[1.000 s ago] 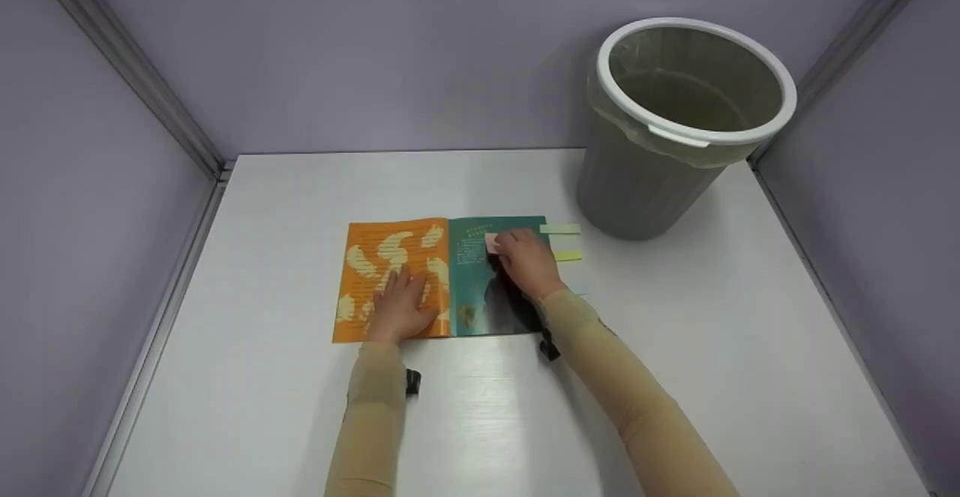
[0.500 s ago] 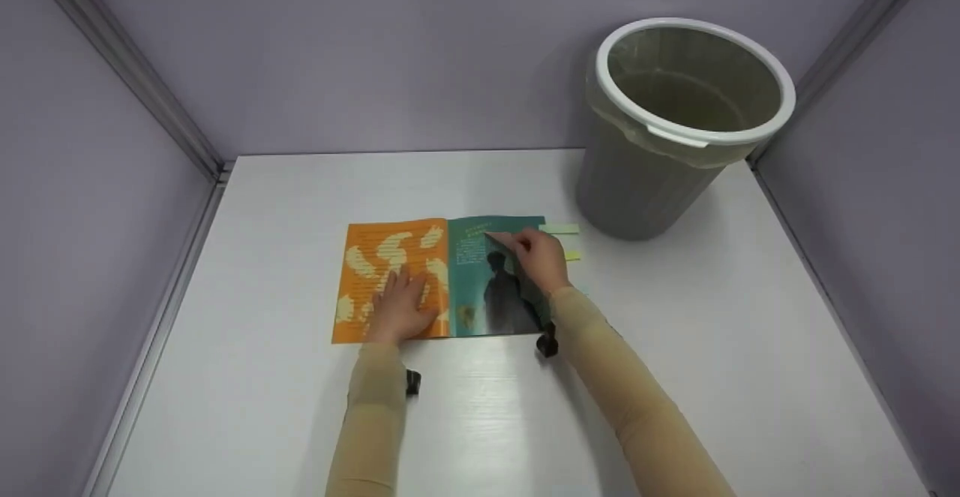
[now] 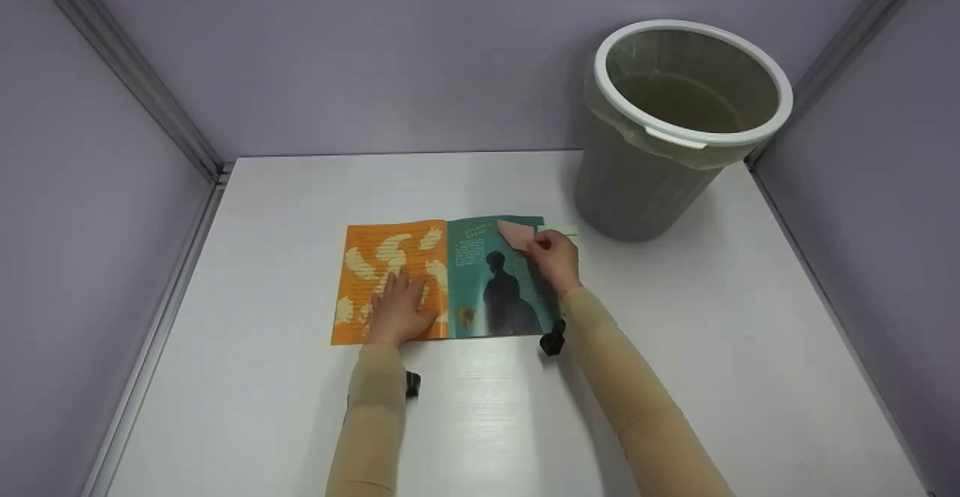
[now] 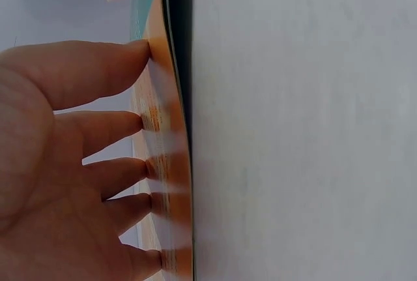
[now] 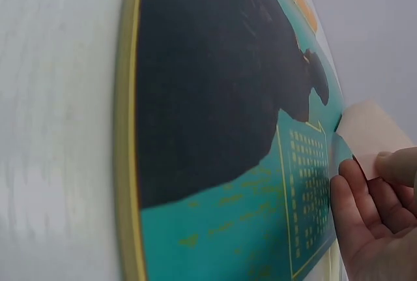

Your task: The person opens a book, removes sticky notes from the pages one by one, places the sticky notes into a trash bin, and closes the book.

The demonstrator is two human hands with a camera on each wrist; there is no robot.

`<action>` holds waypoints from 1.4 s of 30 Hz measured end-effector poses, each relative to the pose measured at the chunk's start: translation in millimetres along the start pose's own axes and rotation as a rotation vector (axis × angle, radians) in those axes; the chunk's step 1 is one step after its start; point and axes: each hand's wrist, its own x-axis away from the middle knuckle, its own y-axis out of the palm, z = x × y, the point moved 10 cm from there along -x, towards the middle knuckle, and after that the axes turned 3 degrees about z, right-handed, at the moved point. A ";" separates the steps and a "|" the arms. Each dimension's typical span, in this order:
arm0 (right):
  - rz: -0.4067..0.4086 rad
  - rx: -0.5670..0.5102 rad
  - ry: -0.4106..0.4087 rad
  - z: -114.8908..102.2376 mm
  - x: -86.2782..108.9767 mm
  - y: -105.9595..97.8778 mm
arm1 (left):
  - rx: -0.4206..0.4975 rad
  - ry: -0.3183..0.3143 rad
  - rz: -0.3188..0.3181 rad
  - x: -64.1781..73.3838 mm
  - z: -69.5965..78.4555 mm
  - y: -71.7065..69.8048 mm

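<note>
Pink note [image 3: 516, 235] in right hand [image 3: 555, 258], pinched between thumb and curled fingers at its lower right part; right wrist view shows the thumb on its face. Note is tilted, over the upper part of the teal page [image 3: 465, 287]; can't tell whether its far edge touches the page.

Book [image 4: 186, 137] lies open on the white table [image 3: 262, 407], roughly mid-table, teal page right, orange page [image 3: 360, 238] left. Teal page carries a dark figure [image 3: 506, 298] and small print; orange page has cream patches and lines of print.

Left hand [image 3: 400, 311] is palm-down on the orange page, lower part, near the spine. Fingers straight and spread wide, tips touching the page in left wrist view. Near edge of the book bows up off the table close to the thumb [image 4: 98, 66], dark gap underneath.

Pale green tab [image 3: 561, 230] sticks out past the teal page's right edge, near the top, just beside right hand.

Grey bin [image 3: 637, 189] stands upright at the table's far right corner, well apart from both hands; white rim [image 3: 621, 109], translucent liner [image 3: 694, 153] folded over outside. Both forearms in beige sleeves [image 3: 367, 437], black device [image 3: 553, 338] at right wrist.
</note>
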 end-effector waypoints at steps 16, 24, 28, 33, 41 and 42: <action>0.041 -0.153 0.086 22.6 -0.2 -31.5 | 0.013 0.002 0.001 -2.1 0.2 1.8; 0.015 -0.230 0.134 31.8 0.9 -41.1 | 0.020 -0.004 0.010 -1.2 -0.2 1.2; 0.009 -0.237 0.148 34.8 1.1 -44.4 | 0.015 -0.001 0.009 -2.2 -0.7 1.9; 0.003 -0.241 0.150 36.1 2.0 -47.1 | -0.008 0.008 0.008 -4.0 -1.0 2.3; -0.011 -0.155 0.114 30.5 4.2 -56.4 | 0.008 -0.015 -0.006 -3.5 -1.2 3.3; -0.011 -0.146 0.104 29.2 4.4 -58.0 | 0.012 -0.017 -0.007 -3.5 -1.2 3.0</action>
